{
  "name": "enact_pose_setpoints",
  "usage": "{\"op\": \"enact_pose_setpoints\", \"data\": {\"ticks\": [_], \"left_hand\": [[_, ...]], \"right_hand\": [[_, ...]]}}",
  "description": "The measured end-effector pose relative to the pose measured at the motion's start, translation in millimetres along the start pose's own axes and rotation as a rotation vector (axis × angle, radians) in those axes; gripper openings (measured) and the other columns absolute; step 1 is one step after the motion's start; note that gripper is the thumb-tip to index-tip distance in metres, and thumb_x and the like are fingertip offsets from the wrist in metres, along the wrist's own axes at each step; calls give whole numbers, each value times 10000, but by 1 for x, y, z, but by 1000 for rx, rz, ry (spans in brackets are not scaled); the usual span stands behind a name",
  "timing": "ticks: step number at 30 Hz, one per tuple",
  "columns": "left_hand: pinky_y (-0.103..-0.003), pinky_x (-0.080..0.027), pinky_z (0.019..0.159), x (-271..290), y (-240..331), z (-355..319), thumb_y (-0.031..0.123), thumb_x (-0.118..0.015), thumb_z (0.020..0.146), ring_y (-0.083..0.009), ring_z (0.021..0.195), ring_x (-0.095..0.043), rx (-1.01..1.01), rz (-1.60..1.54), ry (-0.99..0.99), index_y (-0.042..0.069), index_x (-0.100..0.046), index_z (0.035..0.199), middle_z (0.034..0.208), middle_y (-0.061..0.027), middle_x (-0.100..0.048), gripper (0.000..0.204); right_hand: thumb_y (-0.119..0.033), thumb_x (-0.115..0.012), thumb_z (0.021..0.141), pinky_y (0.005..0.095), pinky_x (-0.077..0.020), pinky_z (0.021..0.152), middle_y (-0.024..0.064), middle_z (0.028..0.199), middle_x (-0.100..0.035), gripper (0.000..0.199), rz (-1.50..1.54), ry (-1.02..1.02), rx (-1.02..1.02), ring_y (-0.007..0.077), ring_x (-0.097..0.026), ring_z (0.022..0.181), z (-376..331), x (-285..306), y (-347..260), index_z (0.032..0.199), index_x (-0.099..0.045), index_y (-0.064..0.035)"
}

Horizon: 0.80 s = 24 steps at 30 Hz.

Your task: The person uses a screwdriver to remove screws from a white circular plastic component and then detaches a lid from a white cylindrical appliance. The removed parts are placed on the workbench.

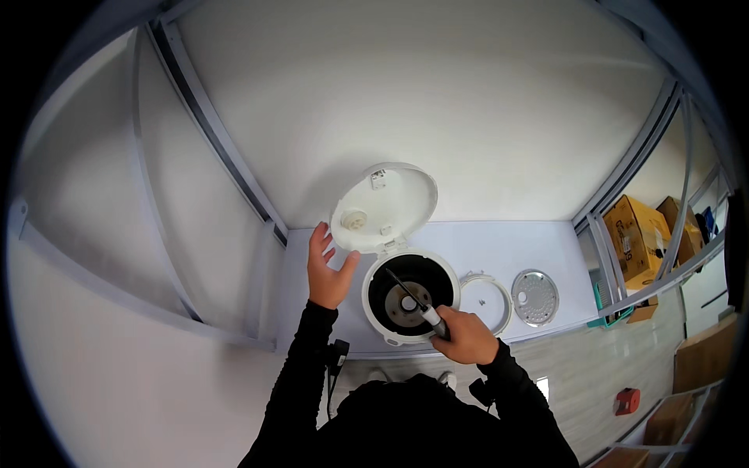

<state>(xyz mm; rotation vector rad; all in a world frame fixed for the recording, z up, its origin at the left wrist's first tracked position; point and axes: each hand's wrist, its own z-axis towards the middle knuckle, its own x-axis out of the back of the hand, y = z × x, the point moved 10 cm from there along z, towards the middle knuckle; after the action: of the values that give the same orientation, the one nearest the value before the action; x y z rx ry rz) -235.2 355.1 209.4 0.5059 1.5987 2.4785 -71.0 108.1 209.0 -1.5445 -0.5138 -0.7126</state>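
A white rice cooker (395, 338) stands on the table with its lid (402, 199) swung up and back on the hinge. Its dark inside shows a round heating plate (396, 306) at the bottom. My right hand (466, 337) is closed round the handle of a screwdriver (429, 313), whose shaft reaches across the cooker's opening toward the hinge. My left hand (328, 271) is beside the lid's lower left edge, fingers apart, holding nothing. Whether its fingertips touch the lid I cannot tell. Right of the cooker lies a white ring (507, 313) with small screws (482, 302) inside it.
A round metal inner lid plate (535, 298) lies at the right of the white table (507, 242). Frame posts and walls close in the left and back. Cardboard boxes (636, 240) and a teal basket (612, 316) stand beyond the right end. A red object (627, 401) sits on the floor.
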Motion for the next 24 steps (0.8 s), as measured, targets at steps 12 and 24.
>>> {"op": "enact_pose_setpoints", "data": {"ticks": [12, 24], "left_hand": [[-365, -474, 1085, -28, -2, 52, 43, -737, 919, -212, 1279, -578, -46, -476, -271, -59, -388, 1486, 1400, -147, -575, 673], [-349, -548, 966, 24, 10, 9, 66, -739, 912, -223, 1191, -626, -119, -319, -17, -34, -513, 1404, 1347, -144, -564, 551]], "right_hand": [[-162, -778, 818, 497, -483, 719, 204, 829, -605, 321, -28, 272, -140, 437, -610, 831, -9, -12, -11, 984, -547, -15], [-47, -760, 793, 459, -465, 788, 174, 958, -621, 355, -142, 558, -48, 380, -556, 885, 2, 8, 30, 1110, -602, -15]]}}
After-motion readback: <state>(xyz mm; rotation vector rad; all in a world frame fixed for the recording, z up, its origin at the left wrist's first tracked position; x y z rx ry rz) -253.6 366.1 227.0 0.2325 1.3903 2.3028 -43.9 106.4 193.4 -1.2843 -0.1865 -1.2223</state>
